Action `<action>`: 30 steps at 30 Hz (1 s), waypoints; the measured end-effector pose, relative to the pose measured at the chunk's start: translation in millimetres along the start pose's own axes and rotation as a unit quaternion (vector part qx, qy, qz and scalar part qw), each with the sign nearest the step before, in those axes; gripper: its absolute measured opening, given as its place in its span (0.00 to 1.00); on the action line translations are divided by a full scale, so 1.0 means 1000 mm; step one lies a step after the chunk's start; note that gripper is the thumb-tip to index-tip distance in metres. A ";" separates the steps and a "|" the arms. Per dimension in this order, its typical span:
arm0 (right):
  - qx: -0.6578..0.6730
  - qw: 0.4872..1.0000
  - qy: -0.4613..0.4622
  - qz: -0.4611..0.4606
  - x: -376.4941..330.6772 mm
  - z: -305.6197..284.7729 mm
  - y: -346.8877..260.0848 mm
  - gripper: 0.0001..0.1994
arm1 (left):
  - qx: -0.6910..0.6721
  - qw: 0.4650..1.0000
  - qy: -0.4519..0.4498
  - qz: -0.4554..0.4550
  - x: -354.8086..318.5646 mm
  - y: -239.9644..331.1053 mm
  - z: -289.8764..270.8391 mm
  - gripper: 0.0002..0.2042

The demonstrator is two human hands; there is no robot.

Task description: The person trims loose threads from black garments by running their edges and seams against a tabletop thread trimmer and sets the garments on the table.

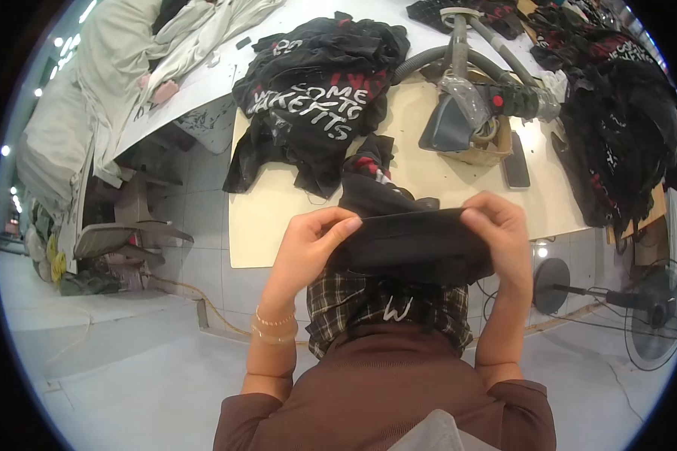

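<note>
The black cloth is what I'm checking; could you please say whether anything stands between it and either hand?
Nothing visible does: the left hand and right hand both hold the black cloth directly, by its edge.

Pale tiled floor (pixel 203 218), cream table (pixel 267 233) — white table (pixel 222 68) adjoining, chair (pixel 101 236) at left, fan (pixel 658 310) at right — bright lights (pixel 5 150)

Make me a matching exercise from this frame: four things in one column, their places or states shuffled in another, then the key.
Things:
1. black cloth
2. left hand
3. pile of black garments
4. fan

Places or states:
A. pinching the cloth's left end
B. near the picture's right edge
C. held at both ends
D. on the tabletop, left of the cardboard box

Pairs: 1-C, 2-A, 3-D, 4-B
</note>
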State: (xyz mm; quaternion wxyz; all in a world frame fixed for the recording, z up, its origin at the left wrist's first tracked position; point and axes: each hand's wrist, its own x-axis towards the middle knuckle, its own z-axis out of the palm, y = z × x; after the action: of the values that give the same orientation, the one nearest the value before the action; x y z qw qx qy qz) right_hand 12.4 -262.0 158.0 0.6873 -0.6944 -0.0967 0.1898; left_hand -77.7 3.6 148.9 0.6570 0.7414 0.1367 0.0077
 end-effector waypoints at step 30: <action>-0.043 0.995 0.035 -0.083 0.044 0.020 0.070 0.07 | 0.043 0.984 -0.100 0.141 0.065 -0.013 0.065 0.11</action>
State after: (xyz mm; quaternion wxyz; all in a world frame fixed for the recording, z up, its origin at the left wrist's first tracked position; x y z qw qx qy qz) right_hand 35.5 -228.9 82.8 0.6732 -0.7191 -0.1380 0.1031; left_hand -5.0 -44.2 116.0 0.6269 0.7780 -0.0359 0.0200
